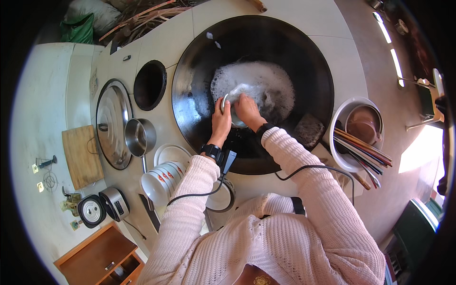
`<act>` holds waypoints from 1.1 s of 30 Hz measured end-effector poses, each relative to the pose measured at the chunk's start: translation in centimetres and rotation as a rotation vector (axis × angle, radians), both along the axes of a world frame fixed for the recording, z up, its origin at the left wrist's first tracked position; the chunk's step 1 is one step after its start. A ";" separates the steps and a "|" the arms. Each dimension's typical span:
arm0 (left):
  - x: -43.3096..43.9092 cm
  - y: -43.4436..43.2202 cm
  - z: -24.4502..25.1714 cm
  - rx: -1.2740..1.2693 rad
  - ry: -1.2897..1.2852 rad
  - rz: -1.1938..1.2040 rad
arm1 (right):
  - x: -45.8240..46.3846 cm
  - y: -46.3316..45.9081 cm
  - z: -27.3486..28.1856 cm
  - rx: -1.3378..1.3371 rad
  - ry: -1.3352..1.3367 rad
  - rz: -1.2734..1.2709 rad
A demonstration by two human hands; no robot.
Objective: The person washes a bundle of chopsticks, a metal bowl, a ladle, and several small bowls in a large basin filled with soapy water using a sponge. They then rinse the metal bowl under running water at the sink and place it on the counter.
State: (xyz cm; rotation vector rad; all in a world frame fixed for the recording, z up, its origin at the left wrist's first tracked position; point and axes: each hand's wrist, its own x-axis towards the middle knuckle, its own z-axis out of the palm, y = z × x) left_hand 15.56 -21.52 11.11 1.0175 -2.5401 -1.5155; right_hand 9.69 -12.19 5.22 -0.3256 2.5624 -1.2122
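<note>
A large black wok [302, 60] lies before me with foamy water [256, 76] in its bottom. My left hand [221, 121] grips a white dish [224, 102] by its rim, tilted just above the suds. Beside it, my right hand [247, 109] has curled fingers at the dish's inner side, partly covered by foam. A whitish patch by its fingertips could be cloth or suds; I cannot tell. More white ware [238, 123] shows in the water under my wrists, mostly hidden. On the wok's right slope rests a dark, rough scouring pad or block [309, 130].
Left of the wok stand stacked white bowls [156, 185], a plate [172, 155], a steel saucepan [140, 137], a large lid [113, 123] and a black round opening [150, 85]. At right, a white basin [336, 156] holds chopsticks [359, 148] and a brown pot [363, 121]. A cable [317, 166] crosses my sleeves.
</note>
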 end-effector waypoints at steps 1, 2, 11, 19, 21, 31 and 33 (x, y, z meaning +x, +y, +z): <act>0.2 0.1 -0.1 0.050 -0.022 0.045 | -0.2 -0.2 0.1 -0.149 -0.137 -0.026; 0.6 -0.1 -0.2 0.182 -0.006 0.091 | -0.3 -0.4 0.4 -0.271 -0.305 -0.050; 0.8 -2.2 0.6 0.069 0.027 -0.111 | -1.1 1.9 3.8 -0.228 -0.331 0.710; 0.0 -3.9 -1.3 -0.300 -0.186 -0.071 | -5.6 6.3 0.1 0.431 0.083 0.759; -0.5 -4.8 -1.6 -0.317 -0.219 -0.040 | -7.8 7.3 -1.4 0.273 0.115 0.423; -1.8 -4.3 -2.7 -0.329 -0.347 0.018 | -5.5 4.6 -3.0 -0.061 0.012 0.440; -1.3 -4.4 -3.6 -0.270 -0.367 -0.001 | -6.3 4.6 0.4 -0.155 -0.012 0.422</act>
